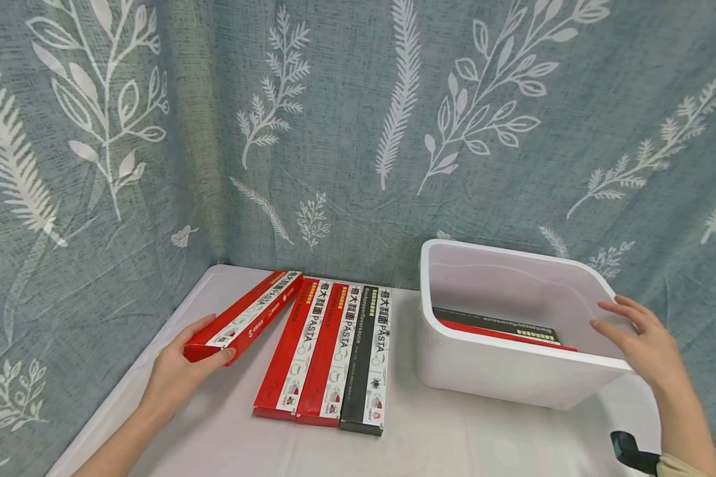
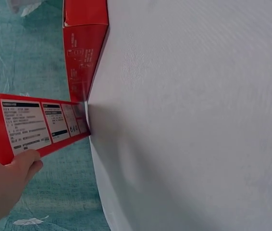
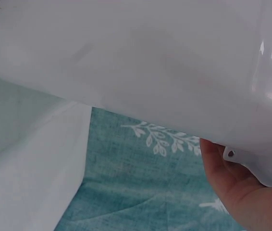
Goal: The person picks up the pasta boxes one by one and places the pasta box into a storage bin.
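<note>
My left hand (image 1: 181, 371) grips the near end of a red pasta box (image 1: 247, 315), thumb on the top face, fingers curled under it. The box is lifted at my end and angles away toward the wall; I cannot tell whether its far end is clear of the table. In the left wrist view the thumb (image 2: 23, 163) presses the box's label side.

Just right of those fingers, three more pasta boxes lie flat, side by side and touching: two red boxes (image 1: 307, 351) and a black box (image 1: 370, 358) on the far right of the row. Any sideways move from my left fingers meets them first.

My right hand (image 1: 644, 348) is at the near right corner of the white bin (image 1: 513, 377), fingers loosely spread and nearly straight over the rim. The right wrist view shows the palm (image 3: 241, 187) against the rim's underside. The bin looks tipped, though I can't be sure.

Inside, beyond my right fingertips, a black box (image 1: 495, 324) and a red one (image 1: 501, 334) lie along the near wall.

Under everything, a white tablecloth (image 1: 227, 437). Farthest off, a blue-green leaf-print curtain (image 1: 346, 132) closes the back and left.
</note>
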